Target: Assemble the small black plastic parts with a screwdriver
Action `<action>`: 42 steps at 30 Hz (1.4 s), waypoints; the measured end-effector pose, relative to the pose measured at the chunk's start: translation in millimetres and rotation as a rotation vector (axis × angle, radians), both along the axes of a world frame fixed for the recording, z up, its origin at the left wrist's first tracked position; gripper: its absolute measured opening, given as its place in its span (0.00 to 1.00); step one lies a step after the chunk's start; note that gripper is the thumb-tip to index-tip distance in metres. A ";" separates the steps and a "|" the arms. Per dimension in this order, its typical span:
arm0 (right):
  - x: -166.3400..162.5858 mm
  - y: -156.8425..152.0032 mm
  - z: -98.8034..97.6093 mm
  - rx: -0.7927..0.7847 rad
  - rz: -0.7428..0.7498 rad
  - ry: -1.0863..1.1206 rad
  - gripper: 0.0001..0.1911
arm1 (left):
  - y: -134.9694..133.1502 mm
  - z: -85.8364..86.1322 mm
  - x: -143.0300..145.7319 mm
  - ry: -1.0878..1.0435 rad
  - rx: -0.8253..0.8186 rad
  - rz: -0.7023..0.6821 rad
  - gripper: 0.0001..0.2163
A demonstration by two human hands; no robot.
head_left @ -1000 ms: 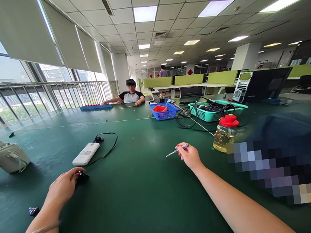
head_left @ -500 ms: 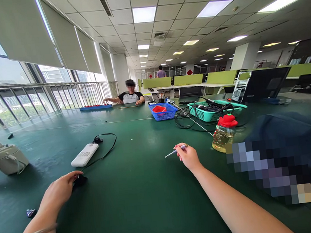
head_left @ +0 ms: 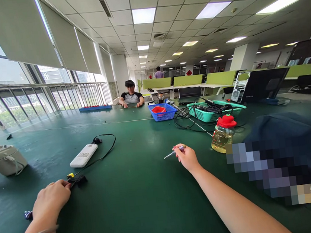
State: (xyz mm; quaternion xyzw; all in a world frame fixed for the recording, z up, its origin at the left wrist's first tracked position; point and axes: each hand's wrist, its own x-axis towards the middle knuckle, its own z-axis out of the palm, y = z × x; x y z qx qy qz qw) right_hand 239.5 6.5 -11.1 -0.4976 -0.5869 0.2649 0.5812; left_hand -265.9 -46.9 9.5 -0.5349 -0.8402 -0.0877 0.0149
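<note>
My right hand (head_left: 187,158) is closed around the handle of a small screwdriver (head_left: 173,153), whose thin metal shaft points left above the green tabletop. Over on the left, my left hand (head_left: 51,197), wearing a pale bangle, has its fingers pinched on a small dark object with a yellow part (head_left: 70,175), mostly covered by the fingertips. Just beyond those fingers lies a black plug-like piece (head_left: 81,180). A black cord links that area with a white oblong device (head_left: 84,156). Behind my left wrist sits a small shiny dark object (head_left: 28,215).
A red-lidded bottle (head_left: 223,135) stands right of my right hand, near dark fabric (head_left: 292,134). Farther back are a blue basket (head_left: 163,114) and a teal basket (head_left: 208,115) with tangled cables. A beige container (head_left: 6,159) is at left; a person (head_left: 131,95) sits opposite.
My left hand has drawn back slightly left and turned knuckles-up, and a yellow part now shows at its fingertips. My right hand stays nearly still. The person opposite has pulled an arm in.
</note>
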 end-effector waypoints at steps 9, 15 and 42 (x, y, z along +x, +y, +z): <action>0.1 0.1 -0.5 -0.006 0.006 -0.016 0.23 | -4.1 7.7 17.8 0.033 -0.109 0.046 0.21; 0.0 0.9 -1.9 -0.008 0.011 -0.019 0.23 | -0.3 2.8 15.8 0.122 -0.149 -0.016 0.22; -1.2 -1.6 0.8 0.004 0.020 -0.031 0.23 | -7.0 17.5 44.7 -0.017 0.044 -0.288 0.24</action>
